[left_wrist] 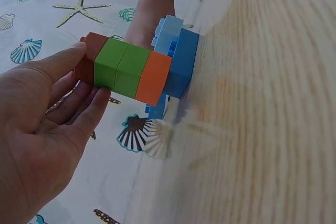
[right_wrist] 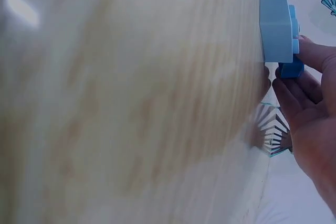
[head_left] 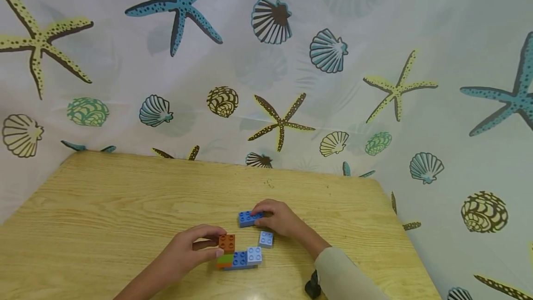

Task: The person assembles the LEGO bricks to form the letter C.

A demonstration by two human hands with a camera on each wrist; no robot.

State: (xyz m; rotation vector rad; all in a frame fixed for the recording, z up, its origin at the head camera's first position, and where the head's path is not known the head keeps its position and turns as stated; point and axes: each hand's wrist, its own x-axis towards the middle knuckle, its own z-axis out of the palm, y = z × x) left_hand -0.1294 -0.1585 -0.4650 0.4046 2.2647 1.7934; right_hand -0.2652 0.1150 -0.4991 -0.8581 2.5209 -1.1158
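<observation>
My left hand [head_left: 179,254] grips the reddish-brown toy brick [head_left: 226,243] at the top of a small tower, thumb on one side and fingers on the other. Below it come two green bricks [left_wrist: 119,66] and an orange brick [left_wrist: 154,78], all on one end of a long blue base brick [left_wrist: 182,64]. A light blue brick [head_left: 254,255] sits on the base's other end. Farther back, my right hand [head_left: 280,219] pinches a separate blue brick [head_left: 246,219] by its right end, low over the table. Between the hands lies a loose light blue brick [head_left: 266,239], studs up.
The wooden table [head_left: 125,198] reaches back to a hanging sheet [head_left: 233,68] printed with shells and starfish, which also runs along the sides. A small black object [head_left: 313,286] shows beside the right sleeve [head_left: 345,274].
</observation>
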